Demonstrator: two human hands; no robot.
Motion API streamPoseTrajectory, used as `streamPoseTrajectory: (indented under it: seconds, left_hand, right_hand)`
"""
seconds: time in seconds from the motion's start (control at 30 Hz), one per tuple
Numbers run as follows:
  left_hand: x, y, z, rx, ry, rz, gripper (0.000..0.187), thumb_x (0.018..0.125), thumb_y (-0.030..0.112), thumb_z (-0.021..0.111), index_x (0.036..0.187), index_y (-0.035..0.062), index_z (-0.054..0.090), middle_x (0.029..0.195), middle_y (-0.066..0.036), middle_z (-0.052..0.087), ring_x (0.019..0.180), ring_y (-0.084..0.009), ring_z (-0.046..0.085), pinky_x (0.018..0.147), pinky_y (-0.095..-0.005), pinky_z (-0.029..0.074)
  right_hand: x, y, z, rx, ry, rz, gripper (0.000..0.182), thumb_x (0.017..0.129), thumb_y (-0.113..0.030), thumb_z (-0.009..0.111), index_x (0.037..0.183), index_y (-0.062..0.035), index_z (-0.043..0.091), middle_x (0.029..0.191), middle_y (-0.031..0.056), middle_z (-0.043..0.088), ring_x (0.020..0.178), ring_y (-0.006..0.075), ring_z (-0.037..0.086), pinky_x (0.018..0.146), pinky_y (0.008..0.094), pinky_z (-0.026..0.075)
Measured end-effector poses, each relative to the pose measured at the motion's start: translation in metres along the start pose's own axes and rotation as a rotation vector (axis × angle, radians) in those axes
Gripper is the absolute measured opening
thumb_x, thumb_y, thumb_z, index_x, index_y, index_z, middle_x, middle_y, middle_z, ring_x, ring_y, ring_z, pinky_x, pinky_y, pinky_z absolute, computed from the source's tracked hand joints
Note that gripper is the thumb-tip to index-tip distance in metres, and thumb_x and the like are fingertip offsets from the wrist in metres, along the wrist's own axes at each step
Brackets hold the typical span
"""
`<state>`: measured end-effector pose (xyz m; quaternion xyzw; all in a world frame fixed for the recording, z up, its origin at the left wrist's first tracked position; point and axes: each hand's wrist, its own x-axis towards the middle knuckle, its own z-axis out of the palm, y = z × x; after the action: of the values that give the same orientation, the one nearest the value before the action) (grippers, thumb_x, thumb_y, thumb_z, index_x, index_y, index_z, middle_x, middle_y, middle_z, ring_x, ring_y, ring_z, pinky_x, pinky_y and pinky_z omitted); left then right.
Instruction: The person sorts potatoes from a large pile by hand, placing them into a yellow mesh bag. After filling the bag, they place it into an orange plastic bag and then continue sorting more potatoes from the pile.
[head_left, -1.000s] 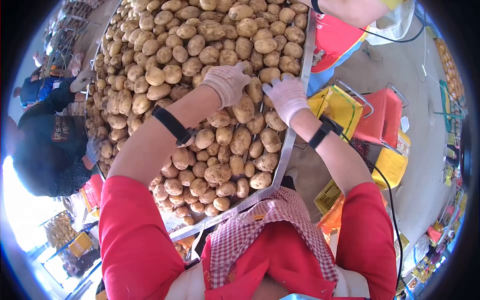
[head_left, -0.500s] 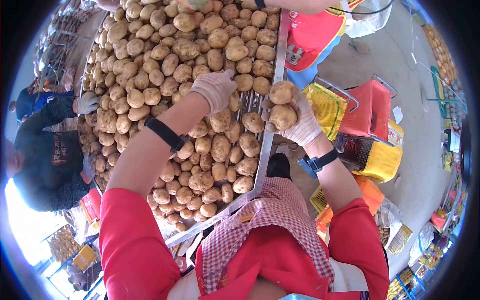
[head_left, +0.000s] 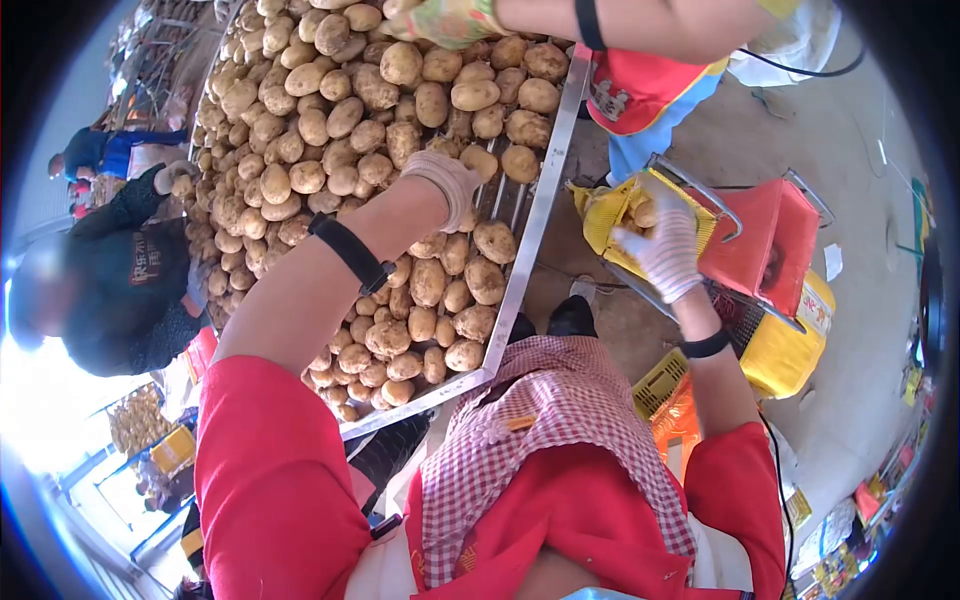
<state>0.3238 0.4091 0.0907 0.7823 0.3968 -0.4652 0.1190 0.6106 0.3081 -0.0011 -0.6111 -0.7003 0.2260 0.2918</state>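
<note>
My left hand [head_left: 447, 188], in a whitish knit glove, is curled down among the potatoes near the right side of a metal-edged sorting table [head_left: 535, 240]. A potato [head_left: 479, 162] lies right beside its knuckles; its fingertips are hidden, and I cannot tell what they hold. Off the table's right edge, my right hand [head_left: 665, 248], in a matching glove, is open with fingers apart over a yellow mesh bag [head_left: 597, 222]. Several potatoes [head_left: 641, 213] show in the bag's mouth, close to the fingers.
Another person's gloved hand [head_left: 445, 22] works among the potatoes at the top. A person in dark clothes [head_left: 125, 260] stands across the table at left. A red bag on a metal frame [head_left: 755, 240], a yellow bag [head_left: 795, 340] and a yellow crate [head_left: 660, 385] stand at right.
My right hand has moved right from the table edge to the yellow mesh bag and let go of its two potatoes. My left hand has shifted slightly. The other person's arm reaches further in.
</note>
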Motion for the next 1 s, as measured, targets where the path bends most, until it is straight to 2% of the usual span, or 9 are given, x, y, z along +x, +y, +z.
streamPoseTrajectory:
  seconds: [0.17, 0.27, 0.4, 0.47, 0.57, 0.63, 0.8, 0.9, 1.0]
  left_hand:
    - [0.013, 0.012, 0.020, 0.059, -0.021, -0.024, 0.047, 0.078, 0.020, 0.075, 0.122, 0.0109, 0.063, 0.127, -0.018, 0.058, 0.109, -0.0321, 0.065, 0.084, -0.0417, 0.055]
    - [0.007, 0.009, 0.018, -0.021, 0.012, -0.081, 0.051, 0.076, 0.025, 0.077, 0.123, 0.0138, 0.062, 0.124, -0.017, 0.059, 0.109, -0.0325, 0.065, 0.085, -0.0413, 0.054]
    - [-0.035, -0.018, 0.009, -0.302, 0.045, -0.123, 0.054, 0.075, 0.035, 0.080, 0.119, 0.0091, 0.062, 0.119, -0.014, 0.061, 0.105, -0.0317, 0.065, 0.087, -0.0416, 0.053]
    - [-0.046, -0.036, 0.048, -1.112, 0.333, -0.138, 0.058, 0.079, 0.040, 0.077, 0.122, 0.0059, 0.060, 0.116, -0.012, 0.063, 0.104, -0.0282, 0.064, 0.088, -0.0428, 0.053]
    - [-0.074, -0.034, 0.094, -1.857, 0.423, 0.088, 0.060, 0.086, 0.048, 0.069, 0.129, 0.0067, 0.058, 0.114, -0.012, 0.064, 0.096, -0.0229, 0.065, 0.077, -0.0381, 0.056]
    - [-0.080, -0.007, 0.117, -2.440, 0.561, 0.341, 0.063, 0.092, 0.055, 0.058, 0.129, 0.0048, 0.056, 0.114, -0.015, 0.064, 0.073, -0.0212, 0.064, 0.057, -0.0341, 0.055]
    - [-0.101, 0.045, 0.142, -3.058, 0.588, 0.459, 0.067, 0.091, 0.063, 0.053, 0.133, 0.0109, 0.051, 0.114, -0.013, 0.062, 0.069, -0.0212, 0.061, 0.058, -0.0345, 0.054]
    - [-0.112, 0.071, 0.147, -3.348, 0.791, 0.360, 0.067, 0.093, 0.065, 0.049, 0.128, 0.0082, 0.055, 0.117, -0.014, 0.062, 0.069, -0.0176, 0.052, 0.055, -0.0311, 0.046]
    - [-0.111, 0.076, 0.166, -3.401, 0.672, 0.441, 0.067, 0.092, 0.065, 0.049, 0.130, 0.0085, 0.054, 0.121, -0.014, 0.060, 0.072, -0.0183, 0.052, 0.057, -0.0326, 0.048]
  right_hand:
    - [0.014, -0.105, 0.066, -0.171, -0.308, -0.449, 0.050, 0.080, -0.039, 0.072, 0.122, -0.0157, 0.058, 0.103, 0.0080, 0.067, 0.109, 0.0285, 0.060, 0.111, 0.0564, 0.023]
    - [0.032, -0.118, 0.093, -0.356, -0.653, -0.363, 0.046, 0.081, -0.039, 0.071, 0.120, -0.0177, 0.060, 0.101, 0.0099, 0.067, 0.108, 0.0283, 0.060, 0.112, 0.0577, 0.022]
    - [0.033, -0.098, 0.075, 0.228, -0.531, -0.311, 0.046, 0.083, -0.033, 0.068, 0.122, -0.0085, 0.061, 0.101, 0.0153, 0.067, 0.108, 0.0315, 0.060, 0.116, 0.0488, 0.021]
    - [0.036, -0.095, 0.053, 0.316, -0.643, -0.236, 0.050, 0.086, -0.028, 0.063, 0.128, -0.0024, 0.057, 0.110, 0.0155, 0.067, 0.114, 0.0302, 0.059, 0.114, 0.0436, 0.028]
    - [0.031, -0.086, 0.054, 1.617, -0.791, 0.433, 0.047, 0.094, -0.023, 0.057, 0.135, -0.0014, 0.053, 0.123, 0.0108, 0.061, 0.114, 0.0205, 0.061, 0.098, 0.0324, 0.050]
    - [0.034, -0.082, 0.051, 1.603, -0.774, 0.474, 0.045, 0.093, -0.025, 0.058, 0.131, -0.0019, 0.055, 0.122, 0.0108, 0.062, 0.112, 0.0210, 0.061, 0.094, 0.0329, 0.051]
    - [0.038, -0.094, 0.050, 1.556, -0.768, 0.661, 0.040, 0.089, -0.036, 0.065, 0.113, -0.0039, 0.063, 0.117, 0.0109, 0.065, 0.102, 0.0231, 0.065, 0.082, 0.0349, 0.055]
    - [0.037, -0.131, 0.064, -0.077, -0.595, -0.480, 0.043, 0.080, -0.049, 0.071, 0.087, -0.0065, 0.072, 0.099, 0.0095, 0.072, 0.094, 0.0292, 0.067, 0.082, 0.0458, 0.051]
    - [0.046, -0.184, 0.080, -0.581, -0.880, -0.425, 0.050, 0.079, -0.053, 0.071, 0.093, -0.0052, 0.076, 0.098, 0.0138, 0.071, 0.094, 0.0304, 0.067, 0.081, 0.0402, 0.053]
